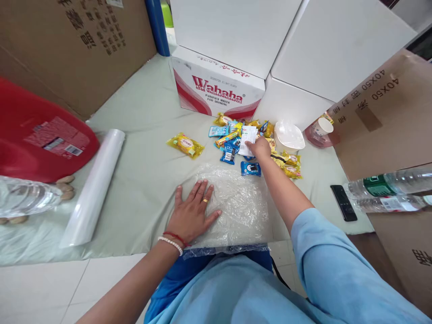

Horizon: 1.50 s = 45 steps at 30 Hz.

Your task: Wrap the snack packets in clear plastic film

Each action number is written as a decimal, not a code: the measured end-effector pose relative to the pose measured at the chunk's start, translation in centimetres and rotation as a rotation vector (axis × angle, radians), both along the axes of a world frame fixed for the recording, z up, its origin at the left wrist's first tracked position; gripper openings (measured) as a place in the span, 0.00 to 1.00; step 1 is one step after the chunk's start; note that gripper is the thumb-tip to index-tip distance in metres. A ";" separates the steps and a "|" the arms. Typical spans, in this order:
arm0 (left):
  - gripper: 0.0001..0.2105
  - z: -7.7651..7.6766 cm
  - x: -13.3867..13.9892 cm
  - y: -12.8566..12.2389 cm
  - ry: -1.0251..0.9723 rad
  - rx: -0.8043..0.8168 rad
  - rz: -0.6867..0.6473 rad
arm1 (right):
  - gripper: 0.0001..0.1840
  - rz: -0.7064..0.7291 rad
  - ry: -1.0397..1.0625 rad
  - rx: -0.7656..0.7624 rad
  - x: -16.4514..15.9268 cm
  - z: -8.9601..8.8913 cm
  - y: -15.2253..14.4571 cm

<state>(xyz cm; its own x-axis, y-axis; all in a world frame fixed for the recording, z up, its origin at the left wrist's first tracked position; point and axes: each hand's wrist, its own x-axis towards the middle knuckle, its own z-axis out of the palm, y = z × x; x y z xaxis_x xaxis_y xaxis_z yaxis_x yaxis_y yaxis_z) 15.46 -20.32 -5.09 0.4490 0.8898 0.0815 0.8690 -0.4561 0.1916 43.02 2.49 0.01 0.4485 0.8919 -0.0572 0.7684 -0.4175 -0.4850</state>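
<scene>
My left hand [191,213] lies flat with fingers spread on the left side of a crinkled clear plastic sheet or bag [239,207], which hangs over the table's near edge. Farther off, my right hand [261,147] reaches into a pile of small wrapped snacks, its fingers closed at the edge of a white packet [248,140]. Blue snack packets [228,153] and yellow ones [292,171] surround it. Closest to the sheet is a single blue packet [250,168]. Apart from the pile, a yellow wrapped snack [185,145] rests to the left.
A Wahaha carton [216,85] and white boxes stand behind the snacks. A white bowl [289,136], paper cup [322,127], black remote or phone [343,202] and plastic bottles [388,185] are on the right. At left are a plastic roll [94,186] and red jug [43,130].
</scene>
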 end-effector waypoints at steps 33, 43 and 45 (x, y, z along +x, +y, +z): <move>0.38 0.3 0.4 0.1 0.017 -0.066 0.046 | 0.30 0.831 -0.224 -0.226 -2.1 1.0 -19.9; 0.36 0.4 0.3 -0.1 0.046 -0.051 0.053 | 0.26 0.670 -0.193 0.145 -2.5 1.6 -22.8; 0.37 0.5 0.3 -0.1 0.051 -0.047 0.055 | 0.27 0.553 -0.213 0.185 -1.3 2.1 -22.6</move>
<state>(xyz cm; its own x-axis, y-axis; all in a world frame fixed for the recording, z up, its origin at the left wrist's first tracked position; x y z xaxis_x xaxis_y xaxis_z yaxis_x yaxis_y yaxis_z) 15.76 -20.42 -4.63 0.4019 0.9155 0.0179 0.9016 -0.3991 0.1668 41.70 -20.13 2.07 -0.0980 0.9821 0.1611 0.9349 0.1463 -0.3233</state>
